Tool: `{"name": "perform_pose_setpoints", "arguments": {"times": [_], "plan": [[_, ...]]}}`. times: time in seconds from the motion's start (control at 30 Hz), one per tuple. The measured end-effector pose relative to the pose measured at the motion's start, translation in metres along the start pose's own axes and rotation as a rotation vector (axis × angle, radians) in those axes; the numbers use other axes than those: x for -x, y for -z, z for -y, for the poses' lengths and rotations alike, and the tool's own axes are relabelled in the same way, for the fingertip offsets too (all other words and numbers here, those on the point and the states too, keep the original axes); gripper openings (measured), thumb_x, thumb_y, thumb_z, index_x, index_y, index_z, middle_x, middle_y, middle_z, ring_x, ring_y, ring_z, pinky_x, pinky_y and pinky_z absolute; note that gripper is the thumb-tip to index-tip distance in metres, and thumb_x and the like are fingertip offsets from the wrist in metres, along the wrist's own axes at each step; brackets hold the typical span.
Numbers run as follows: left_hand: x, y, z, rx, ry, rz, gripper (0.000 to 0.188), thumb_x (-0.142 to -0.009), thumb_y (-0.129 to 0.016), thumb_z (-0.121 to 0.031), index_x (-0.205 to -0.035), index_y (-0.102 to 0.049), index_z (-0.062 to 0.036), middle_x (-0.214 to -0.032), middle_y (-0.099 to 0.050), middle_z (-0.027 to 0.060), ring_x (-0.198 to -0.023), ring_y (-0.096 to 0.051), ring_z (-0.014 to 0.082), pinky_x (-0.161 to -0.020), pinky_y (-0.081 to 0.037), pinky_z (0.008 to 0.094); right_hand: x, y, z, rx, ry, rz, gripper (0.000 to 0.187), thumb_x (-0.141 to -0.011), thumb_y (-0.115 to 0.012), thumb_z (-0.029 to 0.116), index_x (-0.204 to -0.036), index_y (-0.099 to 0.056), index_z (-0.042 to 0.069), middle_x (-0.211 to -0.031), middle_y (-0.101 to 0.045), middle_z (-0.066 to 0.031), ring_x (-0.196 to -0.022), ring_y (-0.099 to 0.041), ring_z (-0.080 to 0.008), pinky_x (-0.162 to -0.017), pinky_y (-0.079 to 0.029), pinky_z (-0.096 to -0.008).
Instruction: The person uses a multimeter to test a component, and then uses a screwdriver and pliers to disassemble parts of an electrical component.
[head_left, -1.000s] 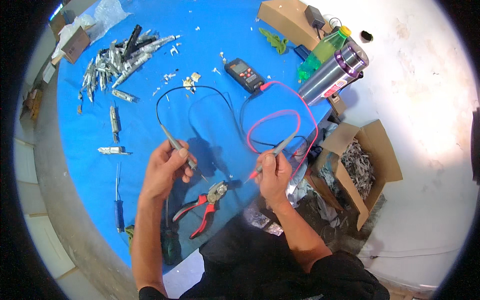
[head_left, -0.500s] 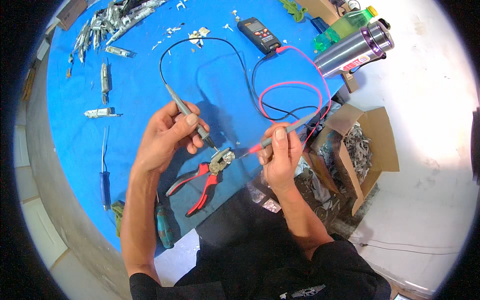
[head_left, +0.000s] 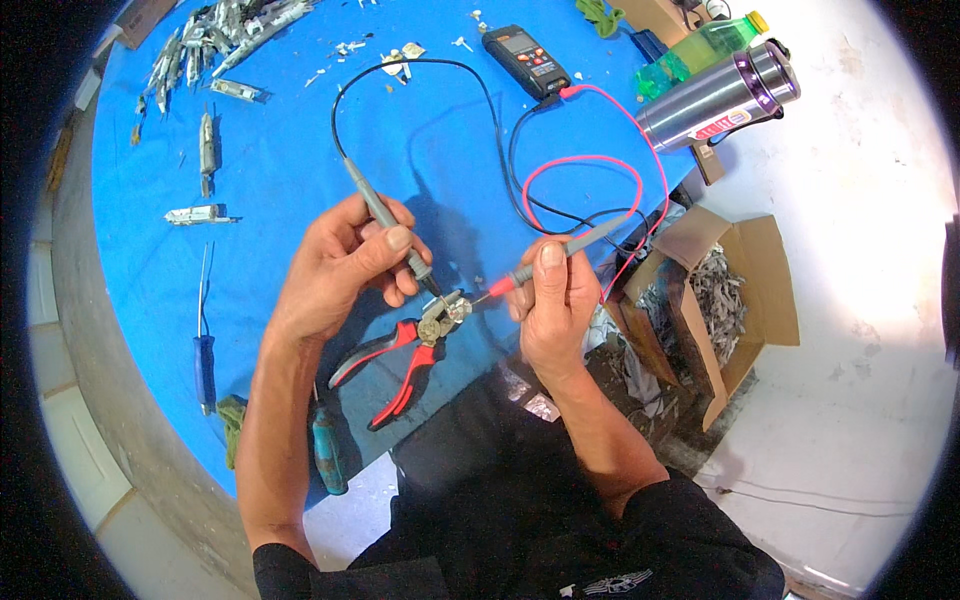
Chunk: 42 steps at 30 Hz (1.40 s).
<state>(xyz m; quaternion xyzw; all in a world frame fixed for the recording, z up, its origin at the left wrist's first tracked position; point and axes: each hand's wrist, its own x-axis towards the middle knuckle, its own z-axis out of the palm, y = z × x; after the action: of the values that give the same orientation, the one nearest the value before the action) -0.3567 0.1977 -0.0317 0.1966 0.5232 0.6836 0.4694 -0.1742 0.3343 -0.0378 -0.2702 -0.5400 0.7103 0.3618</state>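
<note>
My left hand (head_left: 345, 268) pinches a grey test probe (head_left: 372, 195) on a black lead, its tip slanting down to the jaws of the pliers. In my right hand (head_left: 552, 310) is a second grey probe (head_left: 592, 238) with a red front end, on a red lead; its tip points left at a small silvery piece (head_left: 459, 309) by the jaws. Whether either tip touches metal is too small to tell. The pliers (head_left: 420, 378), red and black handled, lie on the blue table with handles spread. Both leads run to a black handheld multimeter (head_left: 525, 62) at the back.
Silvery scrap strips (head_left: 215, 45) pile at the far left, with several single pieces below. A blue screwdriver (head_left: 204, 375) and a teal-handled tool (head_left: 327, 455) lie left. A steel flask (head_left: 715, 98) and green bottle (head_left: 700, 50) stand back right; a scrap-filled cardboard box (head_left: 765, 285) is lower right.
My right hand has moved slightly left and up, bringing the red probe's tip closer to the silvery piece. My left hand has shifted slightly right with its probe.
</note>
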Motion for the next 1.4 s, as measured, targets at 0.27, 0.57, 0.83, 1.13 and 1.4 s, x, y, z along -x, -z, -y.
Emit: {"name": "perform_pose_setpoints", "arguments": {"times": [0.27,0.57,0.83,1.13,1.4], "plan": [[0.0006,-0.0019,-0.0024,0.029,-0.016,-0.001,0.027,-0.103,-0.073,-0.022,-0.118,-0.062,-0.0021,-0.094,-0.075,0.0140,-0.067,-0.071,0.0135,-0.055,-0.057,0.0255,0.0021,0.0057,-0.0026,-0.017,0.009,0.033,0.024,-0.112,-0.057,0.025,-0.100,-0.055,0.004,-0.078,-0.054,-0.0003,-0.054,-0.044,-0.0048,-0.045,-0.037,-0.0247],[0.0013,-0.0025,-0.0029,0.008,-0.030,0.013,0.025,-0.103,-0.073,-0.021,-0.116,-0.062,-0.0015,-0.092,-0.075,0.0134,-0.066,-0.070,0.0134,-0.054,-0.056,0.0256,0.0003,0.0074,-0.0056,-0.060,0.036,0.046,0.022,-0.113,-0.055,0.022,-0.100,-0.055,0.004,-0.076,-0.052,0.0008,-0.052,-0.041,-0.0036,-0.044,-0.033,-0.0246],[0.0010,-0.0017,0.0017,-0.031,-0.043,0.004,0.027,-0.101,-0.075,-0.023,-0.117,-0.063,-0.0055,-0.092,-0.076,0.0130,-0.064,-0.070,0.0132,-0.049,-0.054,0.0250,-0.0001,0.0067,-0.0065,-0.049,0.053,0.057,0.022,-0.112,-0.056,0.023,-0.100,-0.055,0.004,-0.076,-0.053,0.0005,-0.053,-0.043,-0.0041,-0.044,-0.035,-0.0247],[0.0016,-0.0035,-0.0009,-0.071,-0.036,-0.005,0.025,-0.102,-0.074,-0.023,-0.117,-0.062,-0.0057,-0.093,-0.075,0.0127,-0.064,-0.070,0.0125,-0.050,-0.054,0.0248,-0.0013,0.0006,-0.0073,0.091,0.094,-0.007,0.025,-0.114,-0.052,0.026,-0.100,-0.055,0.005,-0.063,-0.043,0.0049,-0.047,-0.034,-0.0031,-0.042,-0.028,-0.0250],[0.0014,-0.0021,0.0014,-0.039,-0.053,0.000,0.029,-0.101,-0.075,-0.026,-0.116,-0.062,-0.0059,-0.092,-0.075,0.0132,-0.063,-0.070,0.0125,-0.050,-0.054,0.0248,0.0013,0.0059,-0.0052,0.002,0.043,0.017,0.021,-0.112,-0.056,0.022,-0.101,-0.055,0.004,-0.075,-0.053,0.0011,-0.052,-0.044,-0.0049,-0.044,-0.037,-0.0254]]}}
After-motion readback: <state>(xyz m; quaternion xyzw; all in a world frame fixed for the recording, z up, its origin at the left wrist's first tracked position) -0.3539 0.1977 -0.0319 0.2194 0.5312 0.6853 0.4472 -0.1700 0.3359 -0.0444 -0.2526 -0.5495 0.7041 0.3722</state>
